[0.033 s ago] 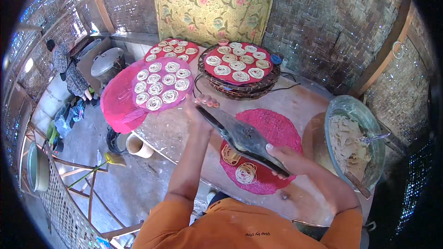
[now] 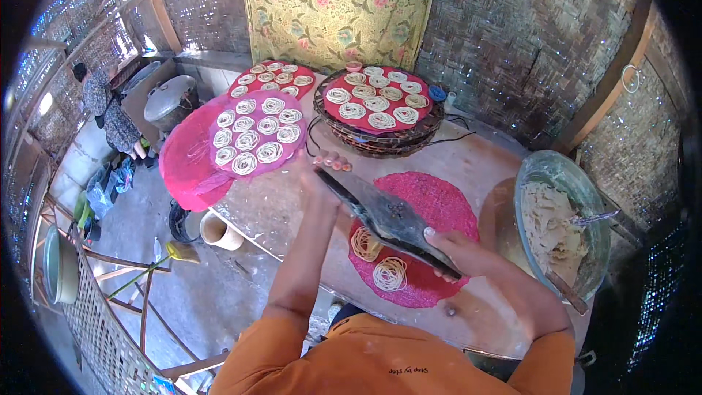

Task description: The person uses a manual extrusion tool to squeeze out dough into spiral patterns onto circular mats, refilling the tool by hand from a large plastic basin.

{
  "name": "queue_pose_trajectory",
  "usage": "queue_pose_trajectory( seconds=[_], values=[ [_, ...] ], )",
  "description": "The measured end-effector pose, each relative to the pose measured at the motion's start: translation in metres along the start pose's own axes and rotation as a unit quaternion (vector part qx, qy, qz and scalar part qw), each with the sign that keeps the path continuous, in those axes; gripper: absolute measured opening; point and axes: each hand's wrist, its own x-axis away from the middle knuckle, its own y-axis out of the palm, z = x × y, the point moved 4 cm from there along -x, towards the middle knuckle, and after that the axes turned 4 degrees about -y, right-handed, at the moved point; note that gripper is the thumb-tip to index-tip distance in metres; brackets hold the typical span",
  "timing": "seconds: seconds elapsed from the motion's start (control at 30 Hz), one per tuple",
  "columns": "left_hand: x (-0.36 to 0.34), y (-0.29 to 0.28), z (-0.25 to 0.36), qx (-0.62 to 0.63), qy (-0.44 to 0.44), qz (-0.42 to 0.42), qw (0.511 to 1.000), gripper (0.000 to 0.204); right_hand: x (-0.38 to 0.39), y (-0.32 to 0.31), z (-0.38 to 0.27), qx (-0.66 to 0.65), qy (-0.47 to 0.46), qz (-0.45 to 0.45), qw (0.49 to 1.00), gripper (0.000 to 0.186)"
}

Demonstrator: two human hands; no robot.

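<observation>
A long dark tool (image 2: 398, 218) partly hides the round pink sheet (image 2: 442, 201); the yellow floral cloth (image 2: 333, 11) is cut off above.

A long dark pressing tool (image 2: 401, 223), wider at its middle, slants from 10 to 4 o'clock above a round pink sheet (image 2: 442, 208). On the sheet lie a tan noodle coil (image 2: 364, 247) toward 9 o'clock and a paler noodle coil (image 2: 390, 276) toward 7.
</observation>
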Motion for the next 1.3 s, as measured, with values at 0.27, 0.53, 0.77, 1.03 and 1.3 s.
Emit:
queue_pose_trajectory(
  seconds=[0.27,0.53,0.77,1.03,1.3],
  values=[
    [-0.007,-0.007,-0.037,-0.156,-0.112,0.131,0.972,0.052,-0.014,-0.026,0.056,-0.025,-0.067,0.094,0.993,0.051],
    [0.071,-0.049,-0.068,-0.491,-0.352,-0.003,0.797,0.042,-0.003,-0.019,0.061,-0.075,-0.165,0.111,0.977,0.043],
    [0.063,-0.075,-0.072,-0.553,-0.463,0.008,0.692,0.044,-0.012,-0.028,0.066,-0.1,-0.191,0.147,0.965,0.039],
    [0.094,-0.04,-0.046,-0.932,0.01,-0.266,0.245,0.053,-0.006,-0.039,0.075,-0.12,-0.201,0.187,0.954,0.038],
    [0.096,0.031,-0.021,-0.935,0.14,-0.177,0.275,0.064,0.014,-0.027,0.065,-0.088,-0.227,0.181,0.953,0.04]
  ],
)
